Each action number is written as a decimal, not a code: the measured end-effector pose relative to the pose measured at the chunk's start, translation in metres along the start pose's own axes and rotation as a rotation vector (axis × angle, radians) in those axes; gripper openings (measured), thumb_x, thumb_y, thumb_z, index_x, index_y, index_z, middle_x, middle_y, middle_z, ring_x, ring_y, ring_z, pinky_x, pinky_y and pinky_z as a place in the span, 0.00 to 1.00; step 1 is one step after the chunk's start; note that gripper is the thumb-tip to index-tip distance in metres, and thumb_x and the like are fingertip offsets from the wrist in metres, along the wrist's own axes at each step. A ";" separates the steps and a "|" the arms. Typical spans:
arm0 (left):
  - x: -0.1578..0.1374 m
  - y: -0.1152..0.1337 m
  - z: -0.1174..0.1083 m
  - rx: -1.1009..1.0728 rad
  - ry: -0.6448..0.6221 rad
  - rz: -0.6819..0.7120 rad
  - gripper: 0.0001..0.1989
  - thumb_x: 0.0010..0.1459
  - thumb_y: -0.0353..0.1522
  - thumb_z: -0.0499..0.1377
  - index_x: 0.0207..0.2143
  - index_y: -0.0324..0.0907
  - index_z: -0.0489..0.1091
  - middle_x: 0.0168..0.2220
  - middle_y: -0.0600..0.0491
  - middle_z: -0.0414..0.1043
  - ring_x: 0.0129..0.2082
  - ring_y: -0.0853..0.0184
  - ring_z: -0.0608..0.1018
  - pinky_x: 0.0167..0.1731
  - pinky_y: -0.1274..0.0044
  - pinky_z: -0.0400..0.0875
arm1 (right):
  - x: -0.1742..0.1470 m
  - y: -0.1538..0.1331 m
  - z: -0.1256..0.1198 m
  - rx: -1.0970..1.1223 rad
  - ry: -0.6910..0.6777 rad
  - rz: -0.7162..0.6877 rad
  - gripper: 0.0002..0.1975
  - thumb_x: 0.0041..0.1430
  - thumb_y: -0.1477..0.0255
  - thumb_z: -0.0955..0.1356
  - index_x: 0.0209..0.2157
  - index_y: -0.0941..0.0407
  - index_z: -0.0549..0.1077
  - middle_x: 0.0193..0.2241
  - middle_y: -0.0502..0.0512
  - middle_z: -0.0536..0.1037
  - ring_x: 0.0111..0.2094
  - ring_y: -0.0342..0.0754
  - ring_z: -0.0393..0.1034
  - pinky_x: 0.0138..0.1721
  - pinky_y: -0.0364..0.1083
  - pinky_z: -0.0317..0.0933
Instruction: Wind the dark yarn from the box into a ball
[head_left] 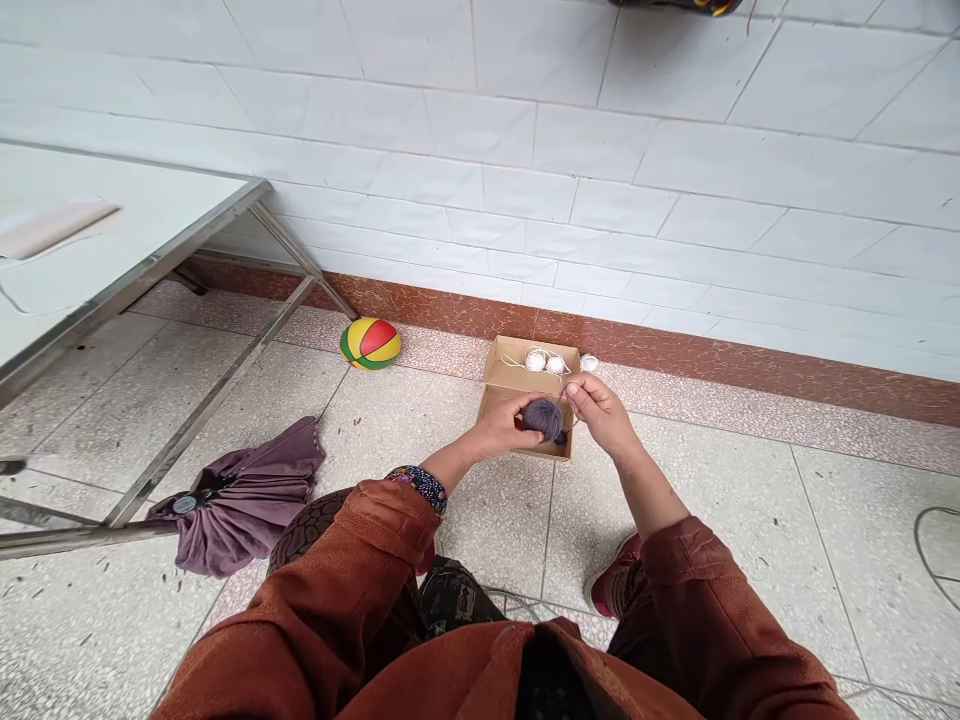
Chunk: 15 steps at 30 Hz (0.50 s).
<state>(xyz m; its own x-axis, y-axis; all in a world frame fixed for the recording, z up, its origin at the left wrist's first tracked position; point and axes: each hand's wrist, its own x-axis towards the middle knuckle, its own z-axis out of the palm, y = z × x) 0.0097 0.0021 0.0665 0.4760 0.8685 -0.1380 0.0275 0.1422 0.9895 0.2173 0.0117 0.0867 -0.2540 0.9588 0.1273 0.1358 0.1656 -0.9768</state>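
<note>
My left hand [504, 428] is closed round a dark purple ball of yarn [541, 419], held above an open cardboard box [489, 405]. A strand runs from the ball up to my right hand [598, 408], which pinches it between thumb and fingers. Two white balls of yarn [544, 361] with loose ends lie in the far part of the box. Another white ball [589, 364] sits just outside it on the right. Partly hidden behind my left hand and the ball, a small dark thing [561, 437] rests in the near part of the box.
A metal-framed table [255, 190] stands on the left, with a folded purple umbrella [255, 490] by its leg. A red, yellow and green ball [370, 343] lies near the tiled wall [510, 190]. On the right, a dark cable [924, 545] curves over the floor.
</note>
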 end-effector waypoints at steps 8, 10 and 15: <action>0.002 0.011 -0.004 -0.444 0.049 0.053 0.29 0.46 0.32 0.69 0.54 0.41 0.72 0.48 0.46 0.75 0.48 0.60 0.76 0.51 0.69 0.67 | 0.004 0.040 0.029 -0.263 -0.071 0.060 0.14 0.65 0.59 0.62 0.32 0.54 0.71 0.26 0.50 0.72 0.30 0.47 0.65 0.34 0.45 0.60; 0.005 0.010 -0.008 -0.461 0.167 0.046 0.26 0.46 0.32 0.68 0.50 0.40 0.73 0.45 0.48 0.76 0.46 0.61 0.76 0.51 0.70 0.67 | 0.000 0.039 0.036 -0.302 -0.157 0.013 0.14 0.66 0.60 0.61 0.34 0.54 0.71 0.27 0.50 0.72 0.29 0.47 0.65 0.33 0.45 0.60; 0.010 0.003 -0.016 -0.251 0.437 0.004 0.25 0.44 0.31 0.68 0.48 0.40 0.72 0.42 0.51 0.76 0.43 0.63 0.76 0.50 0.71 0.67 | -0.008 0.011 0.038 -0.344 -0.466 -0.144 0.14 0.69 0.62 0.61 0.33 0.54 0.70 0.27 0.50 0.72 0.28 0.45 0.64 0.34 0.44 0.59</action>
<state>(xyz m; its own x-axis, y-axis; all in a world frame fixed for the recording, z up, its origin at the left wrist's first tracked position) 0.0010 0.0188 0.0671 0.0614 0.9793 -0.1928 -0.2118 0.2015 0.9563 0.1847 -0.0026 0.0682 -0.6759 0.7316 0.0889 0.3514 0.4259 -0.8337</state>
